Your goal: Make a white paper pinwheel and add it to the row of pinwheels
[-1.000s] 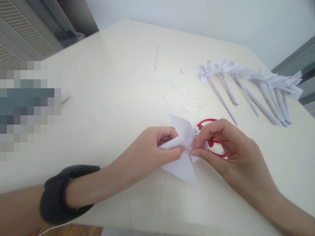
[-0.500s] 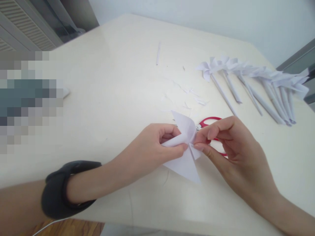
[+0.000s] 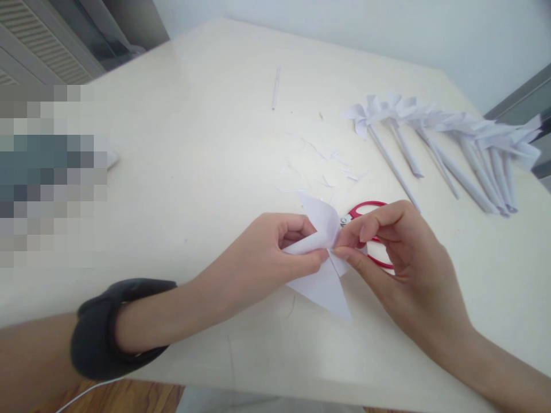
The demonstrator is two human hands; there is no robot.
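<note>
On the pale counter (image 3: 172, 143), white paper pinwheels (image 3: 451, 122) lie at two o'clock. From here, the left hand (image 3: 269, 249) pinches a folded sheet (image 3: 321, 289) from nine o'clock; the right hand (image 3: 411, 255) pinches its middle from three. Red-handled scissors (image 3: 353, 211) lie beneath. Uneven tugging could tear that thin paper; a dropping knuckle might knock the scissors.

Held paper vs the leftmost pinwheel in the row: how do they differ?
Pose: the held paper is pinched by the left hand and right hand; the leftmost pinwheel lies on the table.
Parts: the leftmost pinwheel has a stick; none shows on the held paper.
Look: the held paper appears larger in the picture than the leftmost pinwheel's head.
Shared: both are white paper with pointed, curved parts.
</note>
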